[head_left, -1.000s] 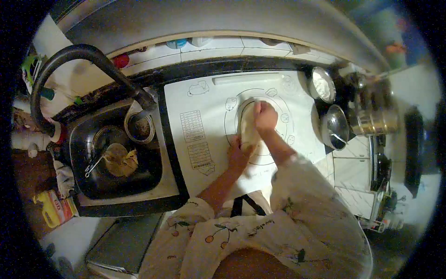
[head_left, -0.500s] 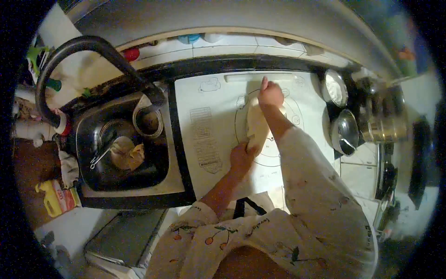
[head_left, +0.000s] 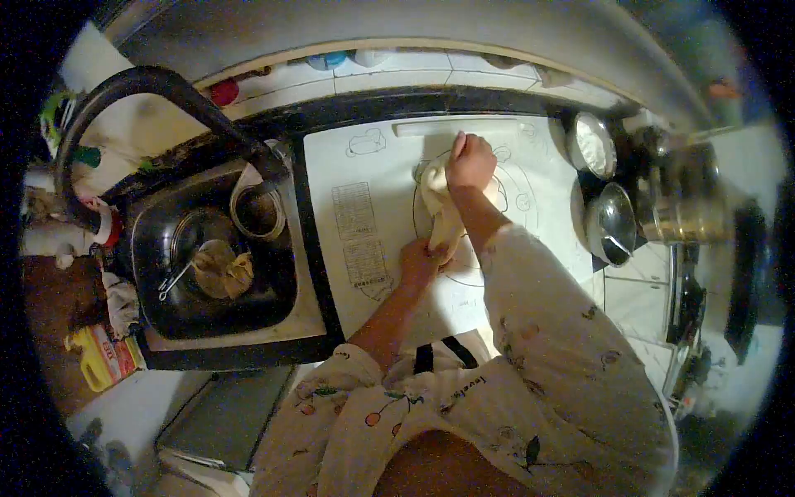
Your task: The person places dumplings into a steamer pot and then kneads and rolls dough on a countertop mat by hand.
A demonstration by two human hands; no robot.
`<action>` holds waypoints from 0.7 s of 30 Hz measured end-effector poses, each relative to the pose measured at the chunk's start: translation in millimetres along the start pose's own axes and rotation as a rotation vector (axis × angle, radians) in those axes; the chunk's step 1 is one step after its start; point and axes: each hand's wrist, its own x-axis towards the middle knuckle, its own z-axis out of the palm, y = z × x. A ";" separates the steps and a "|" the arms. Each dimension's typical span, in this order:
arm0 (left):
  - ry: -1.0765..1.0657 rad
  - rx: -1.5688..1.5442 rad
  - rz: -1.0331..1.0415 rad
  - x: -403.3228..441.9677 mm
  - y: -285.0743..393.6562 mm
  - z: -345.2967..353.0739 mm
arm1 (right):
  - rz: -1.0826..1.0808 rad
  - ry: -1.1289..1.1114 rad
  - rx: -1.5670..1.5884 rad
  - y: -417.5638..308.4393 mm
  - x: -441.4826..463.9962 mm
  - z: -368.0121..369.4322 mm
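The left hand (head_left: 420,263) is closed around the near end of a long, soft, pale cream piece of dough (head_left: 442,217), its fingers clamped on it at the lower left of the printed circles. The right hand (head_left: 472,161) lies on the dough's far part, curled, with its thumb pointing up and away from the body; the hand's own bulk hides the underside, so I cannot tell whether its fingers grip the dough or only press on it. The dough stretches between the two hands, twisted and uneven, with a rounded lump showing just left of the right hand. It lies on a large white rectangular mat (head_left: 331,157) printed with black circles, tables and small drawings, spread over a black-edged worktop (head_left: 310,232). Near the mat's far edge, beyond the right hand and apart from it, lies a slim white rolling pin (head_left: 455,127). Along the right edge sit two round silvery metal bowls: the farther bowl (head_left: 593,147) contains white powder, and the nearer bowl (head_left: 613,217) has a small shiny utensil leaning in it. Left of the mat is a black rectangular sink (head_left: 166,319), under a thick black curved tap (head_left: 149,79), with a round brownish item (head_left: 217,272) on its floor. Loose white sleeves (head_left: 551,311) with a cherry print cover the upper arms. Beyond the sink's near left corner stands a yellow plastic jug (head_left: 93,362).
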 end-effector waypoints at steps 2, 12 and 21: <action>0.002 0.403 0.126 20.4 -16.3 -10.5 | 0.088 -0.180 -0.054 -13.5 0.9 -8.0; 0.070 0.567 0.300 42.2 -48.9 -31.0 | -0.170 -0.178 0.121 -1.6 -102.1 -65.0; -0.128 -0.185 0.202 44.0 -56.2 -19.6 | -0.468 0.016 0.054 -3.0 -104.9 -57.5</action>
